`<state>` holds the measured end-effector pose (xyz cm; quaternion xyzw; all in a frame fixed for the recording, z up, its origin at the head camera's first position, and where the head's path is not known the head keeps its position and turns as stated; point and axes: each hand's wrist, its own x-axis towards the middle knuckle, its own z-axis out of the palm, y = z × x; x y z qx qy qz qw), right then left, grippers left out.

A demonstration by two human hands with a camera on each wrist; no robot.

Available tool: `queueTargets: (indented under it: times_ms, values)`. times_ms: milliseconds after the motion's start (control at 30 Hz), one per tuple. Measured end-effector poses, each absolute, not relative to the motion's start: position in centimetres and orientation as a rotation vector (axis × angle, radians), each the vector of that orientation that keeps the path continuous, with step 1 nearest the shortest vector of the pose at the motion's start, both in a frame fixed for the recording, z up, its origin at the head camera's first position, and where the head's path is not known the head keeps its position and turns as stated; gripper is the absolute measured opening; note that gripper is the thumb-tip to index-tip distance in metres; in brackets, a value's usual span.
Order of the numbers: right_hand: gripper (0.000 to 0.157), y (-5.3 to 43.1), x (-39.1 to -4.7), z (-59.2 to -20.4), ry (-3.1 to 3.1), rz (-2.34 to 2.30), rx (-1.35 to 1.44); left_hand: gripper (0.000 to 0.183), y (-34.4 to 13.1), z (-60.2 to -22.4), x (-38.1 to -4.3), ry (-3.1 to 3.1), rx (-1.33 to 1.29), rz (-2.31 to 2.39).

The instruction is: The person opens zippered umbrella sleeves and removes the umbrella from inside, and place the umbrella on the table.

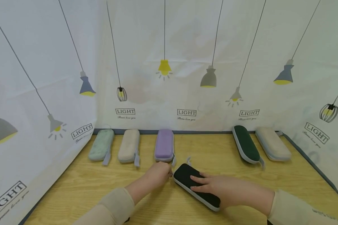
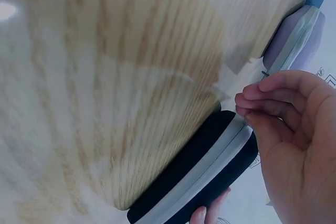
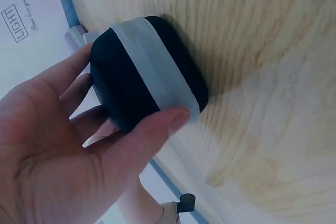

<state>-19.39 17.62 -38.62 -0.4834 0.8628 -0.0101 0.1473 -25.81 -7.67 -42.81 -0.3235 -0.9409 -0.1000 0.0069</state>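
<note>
A black zipped case (image 1: 195, 184) with a light grey zipper band (image 2: 207, 163) lies slantwise on the wooden table in front of me. My right hand (image 1: 218, 189) grips its near end, fingers spread over the top and thumb (image 3: 165, 124) pressed to the band. At the far left corner my left hand (image 1: 159, 174) pinches the case's zipper pull between thumb and curled fingertips; most of the pull is hidden by the fingers. The case looks closed. Just beyond the left hand stands a purple case (image 1: 164, 145) with a grey strap.
Along the back left lie a mint green case (image 1: 101, 145) and a cream case (image 1: 129, 146). A dark green case (image 1: 246, 144) and another cream case (image 1: 273, 143) lie at the back right. White sheets printed with lamps (image 1: 186, 93) enclose the table (image 1: 81, 193) at the back and sides.
</note>
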Motion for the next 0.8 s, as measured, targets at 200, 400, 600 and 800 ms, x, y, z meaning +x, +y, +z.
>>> queueTargets:
  times_ms: [200, 400, 600, 800]
  values:
    - [0.09, 17.3, -18.8, -38.4, 2.472, -0.086, -1.348, 0.016, -8.1, -42.4, -25.3, -2.943, -1.058, -0.296]
    - [0.09, 17.6, -18.6, -38.3, 2.465, -0.158, -1.34, 0.014, -8.6, -42.3, -25.3, -2.979, -1.103, -0.357]
    - [0.072, 17.3, -18.6, -39.6, 2.604, -0.218, -1.202, 0.013, -8.7, -42.5, -25.3, -3.004, -1.082, -0.419]
    - [0.072, 17.2, -19.0, -40.7, 2.726, -0.277, -0.846, 0.014, -8.6, -42.7, -25.2, -2.967, -1.102, -0.353]
